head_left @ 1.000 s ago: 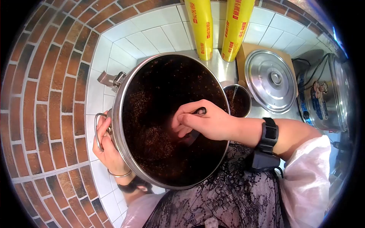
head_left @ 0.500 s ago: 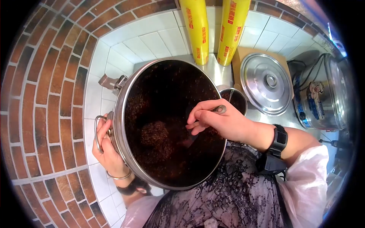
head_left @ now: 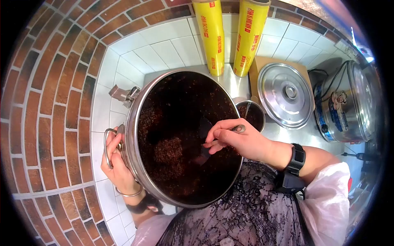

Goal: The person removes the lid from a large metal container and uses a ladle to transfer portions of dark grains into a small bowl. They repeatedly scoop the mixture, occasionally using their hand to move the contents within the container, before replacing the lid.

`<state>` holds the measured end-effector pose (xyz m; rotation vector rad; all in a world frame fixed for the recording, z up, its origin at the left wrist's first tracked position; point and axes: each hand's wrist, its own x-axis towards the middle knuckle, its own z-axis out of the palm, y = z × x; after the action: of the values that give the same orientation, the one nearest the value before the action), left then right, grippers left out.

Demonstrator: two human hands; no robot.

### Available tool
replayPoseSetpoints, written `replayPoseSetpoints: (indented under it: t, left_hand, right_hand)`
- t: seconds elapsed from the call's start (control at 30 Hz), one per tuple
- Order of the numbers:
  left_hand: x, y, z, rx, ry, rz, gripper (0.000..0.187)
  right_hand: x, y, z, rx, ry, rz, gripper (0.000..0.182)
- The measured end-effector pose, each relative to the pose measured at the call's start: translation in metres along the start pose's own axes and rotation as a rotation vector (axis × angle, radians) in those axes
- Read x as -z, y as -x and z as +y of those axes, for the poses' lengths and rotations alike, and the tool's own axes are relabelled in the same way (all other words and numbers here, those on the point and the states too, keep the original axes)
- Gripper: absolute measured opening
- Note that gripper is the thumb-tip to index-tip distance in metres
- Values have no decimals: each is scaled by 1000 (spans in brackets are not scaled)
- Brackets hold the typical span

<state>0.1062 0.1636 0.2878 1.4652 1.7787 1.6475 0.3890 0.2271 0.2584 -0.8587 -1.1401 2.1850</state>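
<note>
There is one view, and it comes from a camera on the person's head. It faces forward and steeply down, looking into the large pot from quite near. The lace clothing enters at the bottom, the tiled wall stands ahead. The lens is wide, with a dark round border.

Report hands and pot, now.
Left hand at pot's side handle. Right hand gripping utensil over dark contents. Lid off; nothing visibly blocking.

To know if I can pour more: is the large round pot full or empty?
Not empty: dark liquid fills the large pot; depth cannot be told.
</note>
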Motion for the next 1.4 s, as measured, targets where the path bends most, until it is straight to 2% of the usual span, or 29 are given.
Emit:
replayPoseSetpoints:
  t: [0.27, 0.7, 0.83, 0.97, 1.2, 1.27, 1.4]
  left_hand:
    - [3, -1, -3, -32, -34, -30, 37]
    - [2, -4, -10, 15, 96, -37, 35]
    - [-2, -4, -11, 37, 186, -30, 34]
    - [-1, -4, -10, 36, 105, -50, 36]
    - [-2, -2, -12, 61, 138, -50, 36]
    - [-1, -2, -10, 23, 66, -60, 36]
    - [-6, 1, -8, 59, 123, -7, 37]
  right_hand:
    - [-3, 11, -14, 29, 21, 24, 23]
    - [12, 58, -56, 129, 149, 156, 26]
    - [18, 82, -70, 161, 160, 238, 27]
    - [26, 104, -79, 236, 166, 316, 27]
    - [39, 144, -81, 378, 173, 488, 25]
    - [40, 154, -81, 374, 176, 537, 25]
    - [47, 171, -74, 384, 187, 656, 25]
